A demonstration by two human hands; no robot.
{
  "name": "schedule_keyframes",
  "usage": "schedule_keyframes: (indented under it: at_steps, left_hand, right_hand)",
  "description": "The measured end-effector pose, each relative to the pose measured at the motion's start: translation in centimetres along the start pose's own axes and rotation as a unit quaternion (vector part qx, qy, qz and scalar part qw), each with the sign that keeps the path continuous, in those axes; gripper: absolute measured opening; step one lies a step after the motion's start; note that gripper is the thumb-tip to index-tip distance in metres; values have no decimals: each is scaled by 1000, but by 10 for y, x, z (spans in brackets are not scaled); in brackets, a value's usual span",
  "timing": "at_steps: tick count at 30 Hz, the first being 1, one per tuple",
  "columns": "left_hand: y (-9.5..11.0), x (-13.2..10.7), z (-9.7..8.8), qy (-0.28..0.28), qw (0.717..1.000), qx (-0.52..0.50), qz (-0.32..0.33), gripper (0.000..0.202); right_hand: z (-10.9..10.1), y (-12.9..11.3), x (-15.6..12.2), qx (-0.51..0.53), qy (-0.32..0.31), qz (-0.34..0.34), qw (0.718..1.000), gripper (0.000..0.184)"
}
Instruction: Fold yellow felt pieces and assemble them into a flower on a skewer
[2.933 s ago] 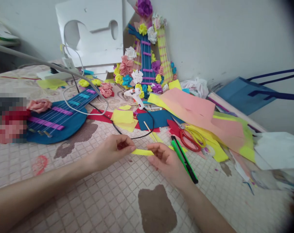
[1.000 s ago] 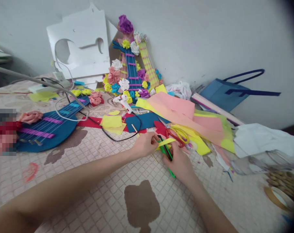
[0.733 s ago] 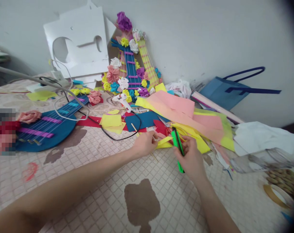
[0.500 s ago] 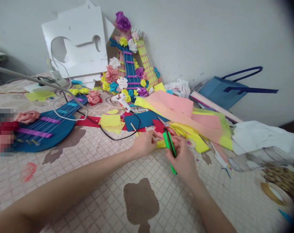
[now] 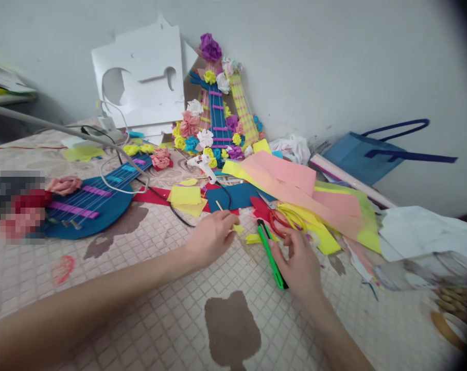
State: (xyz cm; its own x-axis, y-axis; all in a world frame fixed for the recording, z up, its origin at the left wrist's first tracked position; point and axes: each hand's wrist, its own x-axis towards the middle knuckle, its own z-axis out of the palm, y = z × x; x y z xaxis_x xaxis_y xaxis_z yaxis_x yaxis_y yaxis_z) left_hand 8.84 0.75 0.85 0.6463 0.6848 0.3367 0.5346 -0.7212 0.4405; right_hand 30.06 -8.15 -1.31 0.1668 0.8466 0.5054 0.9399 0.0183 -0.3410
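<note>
My right hand [image 5: 300, 263] is beside a green and black utility knife [image 5: 271, 255], which lies on the table. The thumb tip is at the knife's edge, with the fingers apart from the thumb. Just beyond the fingers are scissors [image 5: 270, 202] with a red handle loop and yellow loops near it. My left hand [image 5: 212, 238] is closed over a thin wooden stick [image 5: 248, 251] that runs beneath it. At its fingertips a small yellow paper scrap [image 5: 238, 228] shows; what the fingers pinch, if anything, is hidden.
A white glue gun [image 5: 203, 166] with a black cord stands behind the paper scraps. Pink crepe paper [image 5: 279, 172] spreads to the right. A blue paper guitar [image 5: 113, 206] lies at left, near a partly visible person. Flower-covered guitars [image 5: 220, 116] lean on the wall.
My right hand has let the utility knife down onto the table, and its fingers have spread toward the scissors. My left hand has drawn back leftward. The view has shifted slightly.
</note>
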Motion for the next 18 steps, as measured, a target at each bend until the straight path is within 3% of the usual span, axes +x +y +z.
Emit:
schedule_keyframes:
  at_steps: [5,9,14,18]
  left_hand:
    - [-70,-20,-44,8,988,146,-45,14]
    - [-109,-17,-60,14,973,221,-67,14]
    - [-109,-1,-47,-19,977,207,-56,18]
    - [-98,10,-34,-27,974,211,-79,18]
  right_hand:
    - [5,-31,4,65,-24,-76,995,15]
    - [15,-71,11,114,-73,-136,981,15]
    - [31,-108,15,160,-129,-182,962,18]
    - [40,-107,7,179,-154,-168,957,18]
